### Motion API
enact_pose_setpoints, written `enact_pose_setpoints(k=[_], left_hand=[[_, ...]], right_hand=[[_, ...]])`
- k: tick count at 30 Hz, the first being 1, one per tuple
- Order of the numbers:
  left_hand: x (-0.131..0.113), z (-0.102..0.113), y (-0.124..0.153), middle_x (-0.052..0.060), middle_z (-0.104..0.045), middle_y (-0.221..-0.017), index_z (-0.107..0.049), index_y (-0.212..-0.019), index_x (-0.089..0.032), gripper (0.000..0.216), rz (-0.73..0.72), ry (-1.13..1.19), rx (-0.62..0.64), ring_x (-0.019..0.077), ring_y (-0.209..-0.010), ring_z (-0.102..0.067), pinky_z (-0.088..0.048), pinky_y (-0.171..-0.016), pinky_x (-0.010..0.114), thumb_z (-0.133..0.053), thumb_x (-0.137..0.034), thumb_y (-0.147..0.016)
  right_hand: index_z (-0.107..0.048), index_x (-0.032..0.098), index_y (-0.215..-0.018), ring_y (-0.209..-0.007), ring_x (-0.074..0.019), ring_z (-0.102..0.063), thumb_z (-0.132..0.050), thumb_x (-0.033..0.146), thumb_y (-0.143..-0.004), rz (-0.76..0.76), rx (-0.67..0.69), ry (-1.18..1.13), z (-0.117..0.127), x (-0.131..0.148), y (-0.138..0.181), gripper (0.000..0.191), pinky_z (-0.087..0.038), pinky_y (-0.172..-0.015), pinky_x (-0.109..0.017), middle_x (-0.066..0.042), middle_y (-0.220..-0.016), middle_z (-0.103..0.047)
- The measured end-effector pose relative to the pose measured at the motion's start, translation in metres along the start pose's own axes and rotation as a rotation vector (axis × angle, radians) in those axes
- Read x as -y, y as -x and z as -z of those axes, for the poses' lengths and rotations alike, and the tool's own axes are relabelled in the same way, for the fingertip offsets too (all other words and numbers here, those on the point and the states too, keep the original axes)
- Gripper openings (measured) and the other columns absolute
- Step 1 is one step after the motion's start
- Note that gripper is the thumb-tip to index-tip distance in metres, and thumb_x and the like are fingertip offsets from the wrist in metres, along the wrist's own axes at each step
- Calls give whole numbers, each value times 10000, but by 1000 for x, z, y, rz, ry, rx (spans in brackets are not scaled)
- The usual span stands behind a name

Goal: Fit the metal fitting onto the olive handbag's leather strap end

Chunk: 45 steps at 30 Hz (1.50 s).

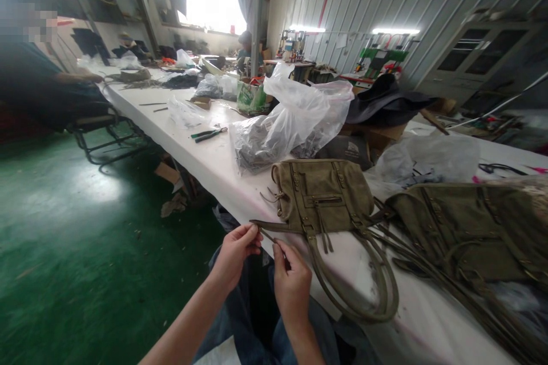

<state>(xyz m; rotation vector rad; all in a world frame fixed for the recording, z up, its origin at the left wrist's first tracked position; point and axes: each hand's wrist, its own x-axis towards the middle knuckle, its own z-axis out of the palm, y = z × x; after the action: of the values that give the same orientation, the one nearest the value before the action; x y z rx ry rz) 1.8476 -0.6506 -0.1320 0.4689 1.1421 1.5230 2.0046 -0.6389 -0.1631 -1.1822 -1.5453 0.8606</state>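
Observation:
At the near edge of the table, my left hand [240, 251] pinches an olive strap [278, 227] close to its free end. This strap runs from the side of an olive handbag [329, 188], which lies on the table with its two looped handles [387, 296] hanging toward me. My right hand [293, 276] is closed just to the right, thumb against fingers, on a thin dark cord [268, 235] that stretches between both hands. The cord's far ends are hidden by my fingers. A zip pocket and thin tassels show on the bag's front.
More olive bags [483, 234] with long straps lie to the right. Behind the handbag is a clear plastic bag [295, 114] of grey pieces. Pliers [209, 134] rest on the white table [188, 151]. A person [38, 80] sits at the far left; green presses [379, 60] stand behind.

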Motion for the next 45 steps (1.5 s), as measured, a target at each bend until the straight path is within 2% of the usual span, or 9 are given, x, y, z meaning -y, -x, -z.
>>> enact_pose_setpoints(k=[11, 16, 19, 23, 28, 33, 39, 42, 45], left_hand=[[1, 2, 4, 95, -719, -914, -768, -942, -136, 451, 7, 32, -9, 158, -778, -628, -548, -651, 230, -918, -540, -810], [0, 3, 4, 47, -659, -847, -718, -908, -152, 395, 77, 157, 39, 144, -746, -610, -537, -626, 225, -904, -489, -820], [-2, 1, 4, 70, -679, -874, -727, -935, -138, 395, 102, 165, 31, 159, -752, -629, -549, -612, 233, -857, -499, -840], [-3, -2, 6, 136, -739, -942, -762, -988, -109, 432, 14, 11, -39, 188, -751, -655, -555, -592, 251, -740, -533, -906], [-7, 2, 10, 141, -758, -985, -764, -1042, -129, 447, -153, -150, -107, 199, -728, -665, -557, -577, 266, -660, -548, -928], [-17, 12, 10, 142, -773, -1005, -743, -1106, -145, 432, -169, -171, -28, 222, -738, -703, -592, -617, 303, -666, -534, -935], [-33, 8, 1, 106, -781, -921, -782, -1010, -169, 437, -233, -403, 6, 196, -724, -680, -574, -631, 270, -754, -598, -933], [-38, 5, -1, 102, -773, -864, -794, -917, -168, 426, -253, -445, 10, 192, -696, -665, -554, -637, 271, -730, -587, -956], [-36, 8, 1, 83, -742, -792, -754, -823, -178, 406, -232, -486, 100, 200, -707, -665, -544, -664, 279, -710, -551, -977]], right_hand=[[-817, 218, -1186, -1064, -245, -740, -614, 408, -1077, 63, -20, -39, -10, -9, -2, 298, -578, -972, -357, -106, -1127, -799], [-809, 216, -1240, -1093, -256, -742, -604, 406, -1082, 71, -27, -50, -16, -11, 0, 321, -587, -999, -387, -118, -1173, -801], [-810, 219, -1253, -1076, -247, -759, -607, 379, -1080, 99, -36, -50, -19, -7, 0, 311, -606, -974, -365, -113, -1171, -809], [-800, 225, -1283, -1022, -237, -767, -587, 368, -1092, 149, 6, 3, -22, -3, 1, 321, -617, -924, -351, -110, -1134, -808], [-801, 240, -1283, -964, -225, -762, -543, 374, -1106, 136, 69, -20, -27, -5, 1, 340, -623, -885, -349, -102, -1096, -807], [-808, 225, -1258, -983, -232, -765, -571, 404, -1097, 120, 65, -15, -27, -1, -4, 338, -610, -915, -348, -108, -1099, -809], [-815, 223, -1239, -997, -236, -775, -581, 397, -1098, 169, 51, 62, -24, 8, -14, 324, -588, -920, -340, -101, -1127, -820], [-812, 216, -1242, -999, -244, -785, -580, 392, -1101, 216, 22, 115, -23, 13, -18, 323, -584, -905, -339, -104, -1136, -829], [-811, 215, -1229, -986, -245, -794, -579, 388, -1105, 225, 42, 182, -22, 14, -20, 315, -577, -890, -334, -94, -1139, -836]])
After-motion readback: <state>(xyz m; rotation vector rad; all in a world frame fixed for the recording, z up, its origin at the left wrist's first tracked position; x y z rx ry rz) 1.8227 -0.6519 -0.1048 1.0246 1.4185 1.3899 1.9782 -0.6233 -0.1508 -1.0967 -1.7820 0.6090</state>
